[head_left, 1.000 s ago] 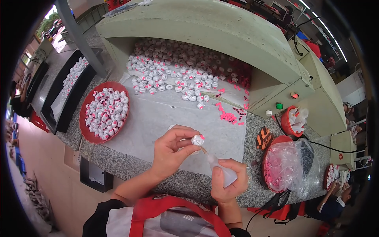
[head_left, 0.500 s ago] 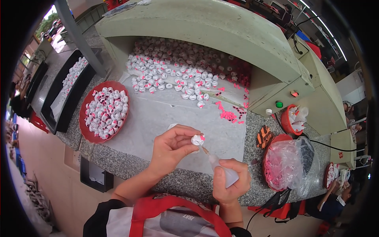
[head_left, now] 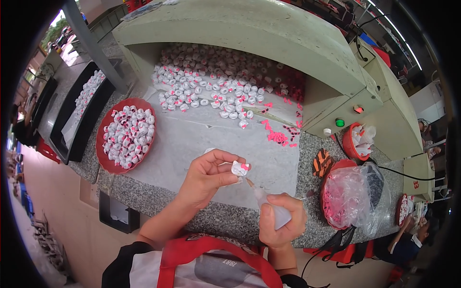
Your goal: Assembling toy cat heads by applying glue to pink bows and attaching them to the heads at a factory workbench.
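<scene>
Between the thumb and fingers of my left hand [head_left: 206,175] is a small white figurine piece [head_left: 239,168] with a pink patch on it. My right hand [head_left: 283,220] wraps round a translucent squeeze bottle [head_left: 277,215], whose narrow tip points up at the underside of the piece; whether they touch I cannot tell. Both are held over a white sheet [head_left: 182,137] on the speckled bench. Beyond my hands lie small pink parts [head_left: 276,137] and many similar white pieces [head_left: 233,103], reaching back under a pale metal hood [head_left: 235,29].
A red bowl [head_left: 102,149] of white pieces stands at left, beside a long black tray [head_left: 72,149]. At right are a patterned orange-black item [head_left: 322,162], a small red basket [head_left: 353,152] and a red bowl with a plastic bag [head_left: 350,197]. Another person [head_left: 408,245] sits far right.
The white piece has turned a little in my left fingers, showing more of a different side. My right hand with the bottle has hardly moved. The whole view has shifted slightly.
</scene>
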Demonstrator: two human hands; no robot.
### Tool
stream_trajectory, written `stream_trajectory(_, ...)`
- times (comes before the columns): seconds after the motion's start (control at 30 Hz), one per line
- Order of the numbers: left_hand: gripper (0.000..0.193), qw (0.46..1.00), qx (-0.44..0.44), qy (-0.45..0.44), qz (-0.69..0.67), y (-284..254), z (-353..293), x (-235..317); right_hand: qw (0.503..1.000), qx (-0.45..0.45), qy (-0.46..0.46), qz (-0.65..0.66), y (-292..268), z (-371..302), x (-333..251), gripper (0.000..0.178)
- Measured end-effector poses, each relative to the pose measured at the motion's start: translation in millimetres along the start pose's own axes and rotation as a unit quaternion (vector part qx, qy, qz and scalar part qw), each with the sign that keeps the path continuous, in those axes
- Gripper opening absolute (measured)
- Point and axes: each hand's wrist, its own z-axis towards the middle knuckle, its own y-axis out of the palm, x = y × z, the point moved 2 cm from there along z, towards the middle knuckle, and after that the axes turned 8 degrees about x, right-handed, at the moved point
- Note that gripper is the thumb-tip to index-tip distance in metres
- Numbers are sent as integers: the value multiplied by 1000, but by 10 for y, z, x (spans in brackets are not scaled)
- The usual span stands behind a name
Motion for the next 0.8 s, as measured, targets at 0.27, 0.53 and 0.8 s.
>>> stream_trajectory(0.27,34,1000,-1,-4,-11,-10,6,20,1000,-1,10,-3,-55,1,13,22)
stream_trajectory(0.53,32,1000,3,1,-5,-4,56,-3,996,28,89,-7,32,-47,82,17)
stream_trajectory(0.8,31,999,37,19,30,-193,85,-44,894,30,446,-30,85,-405,1907,19)
